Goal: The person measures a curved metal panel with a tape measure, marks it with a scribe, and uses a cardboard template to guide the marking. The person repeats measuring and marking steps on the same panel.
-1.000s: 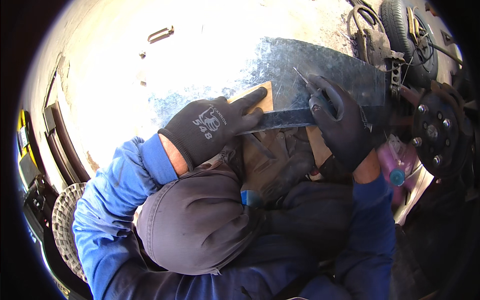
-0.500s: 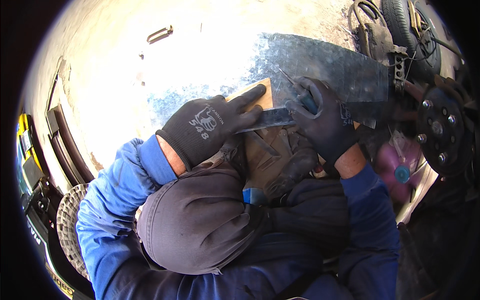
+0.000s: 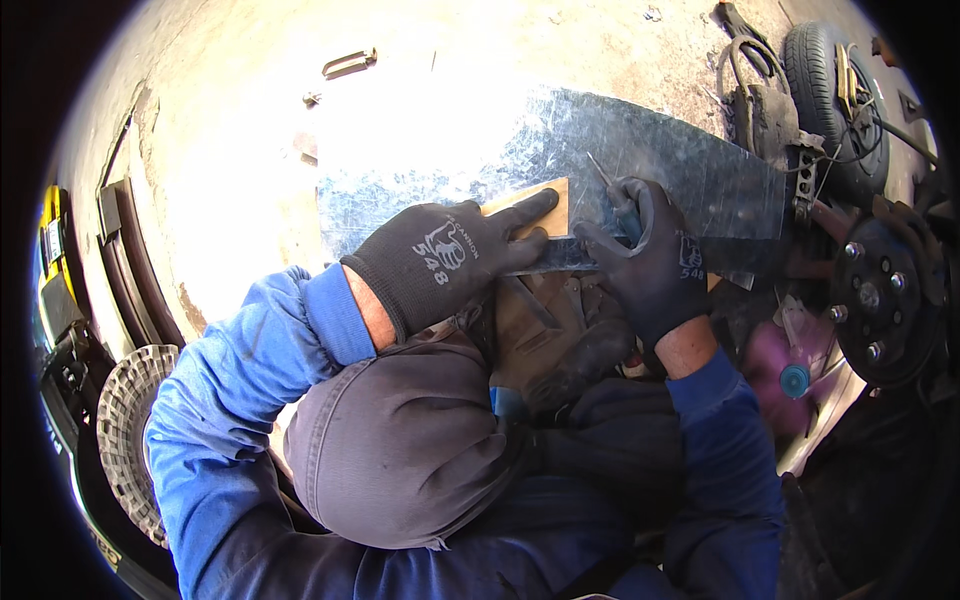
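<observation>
My left hand (image 3: 455,245), in a dark glove, lies palm down over a flat tan wood-like piece (image 3: 557,213). Its outstretched fingers press that piece onto a shiny sheet of metal (image 3: 690,180). The sheet rests in front of me, its near edge above my lap. Just right of the tan piece, my right hand (image 3: 655,250), gloved too, is closed round the blue handle of a thin pointed tool (image 3: 628,214). The tool's tip points up and left, beyond the corner of the tan piece. Whether it touches the sheet I cannot tell.
At right stand a dark wheel hub (image 3: 868,292) with studs and a tyre (image 3: 825,100). A pinkish container (image 3: 775,350) with a teal cap is below the hub. A metal bracket (image 3: 350,63) lies on the sunlit floor. Another tyre (image 3: 135,440) stands at left.
The whole view has shifted, so everything sits a little further right and lower. My hands keep nearly the same places on the tan piece and the pointed tool.
</observation>
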Available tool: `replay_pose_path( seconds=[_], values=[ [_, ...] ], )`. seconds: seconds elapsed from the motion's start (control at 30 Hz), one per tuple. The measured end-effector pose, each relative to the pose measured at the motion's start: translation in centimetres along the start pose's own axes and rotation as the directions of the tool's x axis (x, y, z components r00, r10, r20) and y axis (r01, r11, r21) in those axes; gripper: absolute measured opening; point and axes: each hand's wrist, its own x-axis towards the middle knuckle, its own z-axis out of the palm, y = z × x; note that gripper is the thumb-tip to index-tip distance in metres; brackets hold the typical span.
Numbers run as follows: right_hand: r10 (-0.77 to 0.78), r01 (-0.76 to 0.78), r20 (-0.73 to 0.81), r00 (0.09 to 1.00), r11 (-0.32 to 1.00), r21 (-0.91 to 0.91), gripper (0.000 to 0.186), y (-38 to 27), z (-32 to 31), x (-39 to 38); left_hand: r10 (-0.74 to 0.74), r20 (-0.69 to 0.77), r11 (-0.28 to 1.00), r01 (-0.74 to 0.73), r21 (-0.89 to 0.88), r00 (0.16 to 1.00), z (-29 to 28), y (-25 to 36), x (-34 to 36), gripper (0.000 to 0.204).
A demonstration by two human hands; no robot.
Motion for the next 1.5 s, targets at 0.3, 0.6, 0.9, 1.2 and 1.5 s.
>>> replay_pose_path(
  seconds=[0.3,0.6,0.9,1.2,1.5],
  values=[
    [0.041,-0.045,0.035,0.999,0.993,0.108,0.052,-0.02,-0.28,0.09,-0.014,0.027,0.999,0.013,0.031,1.0,-0.14,0.23,-0.02,0.053],
    [0.062,-0.071,0.067,0.996,0.989,0.131,0.051,0.58,-0.27,0.18,-0.019,0.029,0.999,0.018,0.029,0.999,-0.36,0.35,0.07,0.057],
    [0.012,-0.016,0.045,0.999,0.997,0.073,0.046,0.87,-0.18,0.17,-0.02,0.051,0.999,0.017,0.05,0.998,-0.15,0.33,0.19,0.062],
    [0.004,-0.007,0.047,0.999,0.998,0.055,0.045,0.66,-0.24,0.19,-0.024,0.045,0.997,0.021,0.076,0.999,-0.27,0.35,0.1,0.064],
    [0.01,-0.013,0.029,1.0,0.994,0.11,0.049,0.79,0.09,0.01,-0.007,-0.009,1.0,0.007,0.013,1.0,-0.28,0.18,-0.12,0.054]
  ],
)
